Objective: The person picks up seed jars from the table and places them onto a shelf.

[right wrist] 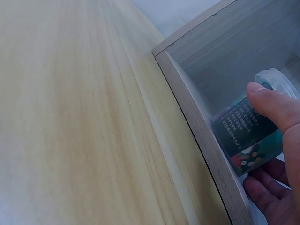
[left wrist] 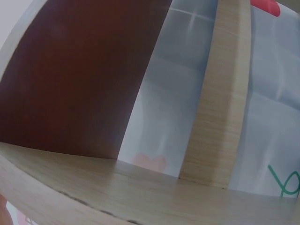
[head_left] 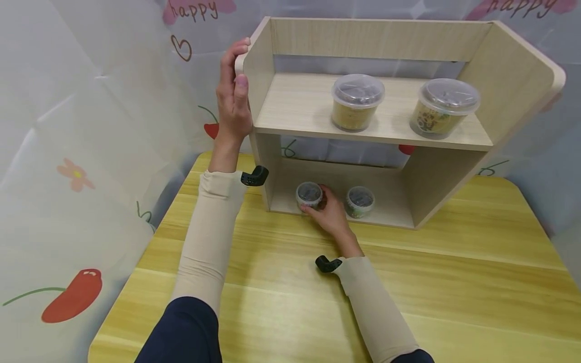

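Observation:
A two-tier wooden shelf (head_left: 376, 141) stands on the table. My left hand (head_left: 233, 103) grips the upper front of its left side panel, thumb on the near edge and fingers round the outside. My right hand (head_left: 332, 214) holds a small lidded plastic tub (head_left: 309, 192) at the left of the lower tier, thumb on one side and fingers on the other. In the right wrist view this tub (right wrist: 246, 133) has a dark printed label and sits close to the shelf's front edge. Just right of that hand, another small tub (head_left: 360, 200) stands on the lower tier.
Two larger lidded tubs with yellowish contents, a left one (head_left: 356, 108) and a right one (head_left: 440, 111), stand on the upper tier. The yellow wood-grain table (head_left: 476, 272) extends in front. A printed white sheet (head_left: 104, 121) hangs behind and at the left.

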Demonstrator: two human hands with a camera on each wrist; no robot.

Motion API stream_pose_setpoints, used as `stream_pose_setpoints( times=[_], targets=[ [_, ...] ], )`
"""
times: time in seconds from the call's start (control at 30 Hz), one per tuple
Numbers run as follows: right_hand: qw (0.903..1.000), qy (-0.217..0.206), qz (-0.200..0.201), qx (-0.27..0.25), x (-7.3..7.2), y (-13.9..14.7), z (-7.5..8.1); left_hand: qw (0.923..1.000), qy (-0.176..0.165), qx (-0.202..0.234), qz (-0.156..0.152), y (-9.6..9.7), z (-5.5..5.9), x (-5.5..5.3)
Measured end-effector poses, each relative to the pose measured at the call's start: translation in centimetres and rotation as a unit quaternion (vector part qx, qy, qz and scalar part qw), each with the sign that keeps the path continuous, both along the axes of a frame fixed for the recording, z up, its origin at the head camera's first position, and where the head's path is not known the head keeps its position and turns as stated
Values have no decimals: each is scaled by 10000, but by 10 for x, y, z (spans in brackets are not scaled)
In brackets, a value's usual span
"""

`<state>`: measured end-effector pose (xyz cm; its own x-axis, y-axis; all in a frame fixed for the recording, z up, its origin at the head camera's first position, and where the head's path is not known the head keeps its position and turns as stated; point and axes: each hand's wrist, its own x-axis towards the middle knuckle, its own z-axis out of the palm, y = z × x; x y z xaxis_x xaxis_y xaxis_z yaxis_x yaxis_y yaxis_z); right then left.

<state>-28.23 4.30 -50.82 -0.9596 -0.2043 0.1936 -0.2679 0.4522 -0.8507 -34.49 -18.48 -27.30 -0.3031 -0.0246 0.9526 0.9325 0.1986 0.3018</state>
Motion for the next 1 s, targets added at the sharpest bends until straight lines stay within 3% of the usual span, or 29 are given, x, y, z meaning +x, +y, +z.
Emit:
stream_pose_setpoints(
  times=[0.57,1.0],
  targets=[
    [9994,331,24,-5,-5,-2,-3,10000,37,-1,-4,0,0,0],
    [9997,168,23,-151,-4,-3,-5,9999,32,-17,101,-1,0,0]
  ],
)
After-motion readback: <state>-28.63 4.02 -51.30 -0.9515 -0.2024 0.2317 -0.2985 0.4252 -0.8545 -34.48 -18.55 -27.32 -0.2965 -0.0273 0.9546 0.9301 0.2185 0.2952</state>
